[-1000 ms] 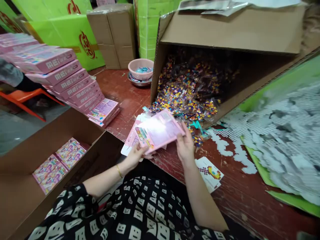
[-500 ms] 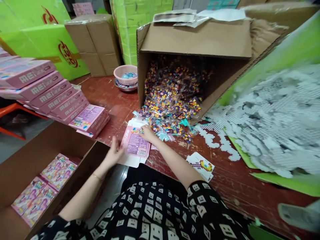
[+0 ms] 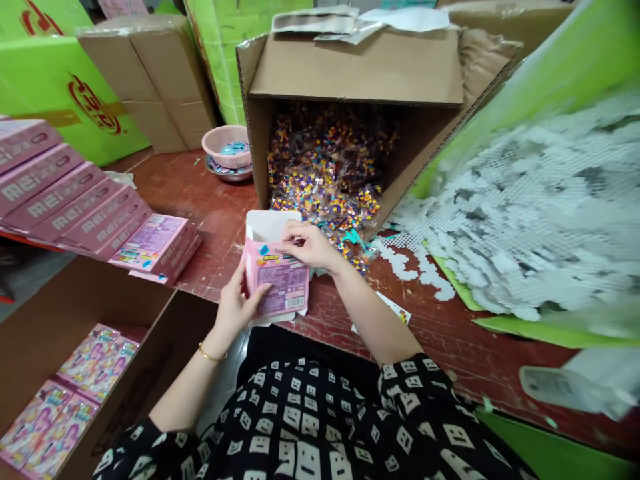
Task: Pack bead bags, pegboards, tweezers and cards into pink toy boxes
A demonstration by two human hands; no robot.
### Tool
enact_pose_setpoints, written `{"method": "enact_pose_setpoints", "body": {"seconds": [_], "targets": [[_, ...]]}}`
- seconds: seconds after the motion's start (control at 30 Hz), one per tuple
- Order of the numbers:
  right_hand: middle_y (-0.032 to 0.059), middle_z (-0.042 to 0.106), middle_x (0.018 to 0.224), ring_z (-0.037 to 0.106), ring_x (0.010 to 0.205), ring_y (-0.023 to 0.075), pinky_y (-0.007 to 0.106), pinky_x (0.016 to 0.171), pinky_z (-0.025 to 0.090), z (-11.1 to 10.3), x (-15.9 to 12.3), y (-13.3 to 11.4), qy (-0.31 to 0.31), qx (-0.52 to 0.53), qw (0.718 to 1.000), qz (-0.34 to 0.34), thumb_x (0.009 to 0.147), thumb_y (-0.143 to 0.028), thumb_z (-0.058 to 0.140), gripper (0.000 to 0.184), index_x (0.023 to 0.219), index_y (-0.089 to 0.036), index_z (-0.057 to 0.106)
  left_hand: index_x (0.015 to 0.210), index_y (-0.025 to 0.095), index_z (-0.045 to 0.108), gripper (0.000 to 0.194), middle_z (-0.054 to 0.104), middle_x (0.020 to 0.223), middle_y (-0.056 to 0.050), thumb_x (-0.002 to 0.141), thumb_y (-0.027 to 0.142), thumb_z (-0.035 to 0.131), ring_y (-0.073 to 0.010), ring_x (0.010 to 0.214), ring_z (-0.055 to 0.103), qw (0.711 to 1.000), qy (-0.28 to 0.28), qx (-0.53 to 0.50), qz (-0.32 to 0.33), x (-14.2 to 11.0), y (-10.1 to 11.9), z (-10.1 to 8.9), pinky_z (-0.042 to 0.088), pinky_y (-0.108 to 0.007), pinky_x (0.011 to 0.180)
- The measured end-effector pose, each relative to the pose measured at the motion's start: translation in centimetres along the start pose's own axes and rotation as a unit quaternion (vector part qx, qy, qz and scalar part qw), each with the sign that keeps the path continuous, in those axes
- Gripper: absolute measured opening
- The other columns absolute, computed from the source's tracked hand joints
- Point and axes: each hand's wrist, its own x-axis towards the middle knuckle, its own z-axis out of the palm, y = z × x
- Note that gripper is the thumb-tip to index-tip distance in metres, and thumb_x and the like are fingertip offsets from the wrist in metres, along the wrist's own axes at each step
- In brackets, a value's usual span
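A pink and purple printed carton (image 3: 281, 288) is held between my two hands, its white top flap (image 3: 273, 225) standing up. My left hand (image 3: 239, 300) grips the carton's left side, thumb across the printed front. At the upper right edge, my right hand (image 3: 311, 245) pinches the carton near its opening, with the fingertips partly behind the rim. Just beyond lie clear bags of small coloured beads (image 3: 325, 190), spilling from a cardboard box (image 3: 355, 67) on its side. White printed cards (image 3: 397, 308) lie partly under my right forearm.
Pink boxes (image 3: 75, 193) are stacked at the left. Below them stands an open carton (image 3: 155, 333) holding packed pink boxes (image 3: 97, 363). A pink bowl (image 3: 213, 141) sits in a metal one at the back. White perforated sheets (image 3: 525, 220) are heaped at the right, near a clear bottle (image 3: 565, 390).
The carton has gone from flattened to opened out, with its top flap up. My left hand has closed on its side, and my right hand has moved to the top opening. The view has shifted right.
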Motion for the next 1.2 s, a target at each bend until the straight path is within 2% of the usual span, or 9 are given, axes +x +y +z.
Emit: {"method": "enact_pose_setpoints", "body": {"seconds": [0.17,0.27,0.37,0.5,0.63,0.83,0.9,1.0,1.2], "targets": [[0.0024,0.060,0.079,0.059,0.077,0.0173,0.036,0.079,0.048,-2.6,-5.8,-4.4,0.101,-0.107,0.989,-0.004,0.090,-0.042,0.065,0.025,0.078,-0.019,0.067,0.107,0.013,0.071,0.042,0.073,0.102,-0.011,0.092,0.050,0.059,-0.0273,0.095,0.068,0.976,-0.144,-0.163,-0.009,-2.2,2.9,4.0,0.054,-0.037,0.088],[0.0078,0.062,0.110,0.055,0.112,0.0280,0.049,0.103,0.038,-2.3,-11.5,-5.2,0.293,-0.286,0.911,0.051,0.082,-0.041,0.072,0.025,0.098,-0.023,0.070,0.097,0.011,0.072,0.048,0.073,0.087,-0.010,0.088,0.058,0.061,-0.0254,0.080,0.068,0.935,-0.201,-0.278,-0.092,-3.3,1.2,6.3,0.056,-0.037,0.079],[0.0108,0.054,0.130,0.048,0.126,0.0303,0.049,0.105,0.040,-0.5,-16.9,-4.3,0.383,-0.215,0.883,0.164,0.081,-0.046,0.071,0.052,0.127,-0.024,0.058,0.110,0.015,0.068,0.050,0.072,0.101,-0.011,0.084,0.058,0.066,-0.0268,0.092,0.068,0.911,-0.199,-0.332,-0.143,-4.1,-0.6,8.2,0.054,-0.038,0.086],[0.0034,0.065,0.092,0.062,0.083,0.0199,0.033,0.074,0.053,2.4,-21.1,-2.0,0.359,0.080,0.888,0.276,0.083,-0.050,0.066,0.041,0.113,-0.023,0.059,0.120,0.022,0.061,0.052,0.064,0.121,-0.008,0.079,0.050,0.074,-0.0250,0.116,0.059,0.947,-0.155,-0.263,-0.104,-4.1,-1.2,10.1,0.048,-0.035,0.098],[-0.0039,0.044,0.057,0.048,0.055,0.0126,0.027,0.059,0.045,3.4,-22.0,-0.7,0.347,0.075,0.887,0.297,0.083,-0.054,0.066,0.043,0.061,-0.020,0.051,0.074,0.018,0.058,0.036,0.060,0.075,-0.001,0.079,0.052,0.071,-0.0164,0.074,0.058,0.972,-0.149,-0.164,-0.077,-2.9,-1.7,11.3,0.048,-0.028,0.074],[0.0060,0.064,0.097,0.064,0.100,0.0216,0.038,0.092,0.050,2.6,-21.3,-0.9,0.346,0.066,0.919,0.178,0.083,-0.048,0.071,0.030,0.096,-0.022,0.067,0.092,0.021,0.052,0.053,0.060,0.081,0.003,0.058,0.039,0.088,-0.0142,0.075,0.060,0.973,-0.016,-0.223,-0.057,-2.4,-2.0,12.1,0.048,-0.027,0.075],[0.0049,0.065,0.090,0.067,0.099,0.0220,0.039,0.092,0.051,2.4,-20.7,-1.2,0.314,0.101,0.928,0.172,0.081,-0.048,0.073,0.027,0.084,-0.021,0.068,0.094,0.020,0.055,0.052,0.063,0.082,0.001,0.060,0.042,0.087,-0.0156,0.077,0.063,0.963,-0.048,-0.250,-0.093,-2.2,-1.7,11.9,0.049,-0.028,0.076],[0.0031,0.066,0.083,0.069,0.093,0.0207,0.037,0.085,0.053,1.9,-19.5,-1.9,0.303,0.154,0.917,0.210,0.077,-0.046,0.078,0.029,0.068,-0.020,0.067,0.079,0.016,0.061,0.038,0.067,0.080,-0.004,0.068,0.048,0.079,-0.0168,0.073,0.064,0.940,-0.153,-0.256,-0.168,-1.5,-0.9,11.4,0.050,-0.028,0.070],[0.0037,0.075,0.088,0.069,0.077,0.0162,0.030,0.073,0.053,0.1,-18.8,-2.8,0.265,0.270,0.865,0.329,0.073,-0.044,0.080,0.031,0.095,-0.022,0.077,0.085,0.020,0.063,0.037,0.062,0.068,0.003,0.071,0.049,0.079,-0.0120,0.056,0.055,0.957,-0.080,-0.249,-0.124,-1.1,0.0,11.0,0.043,-0.023,0.055]]}}
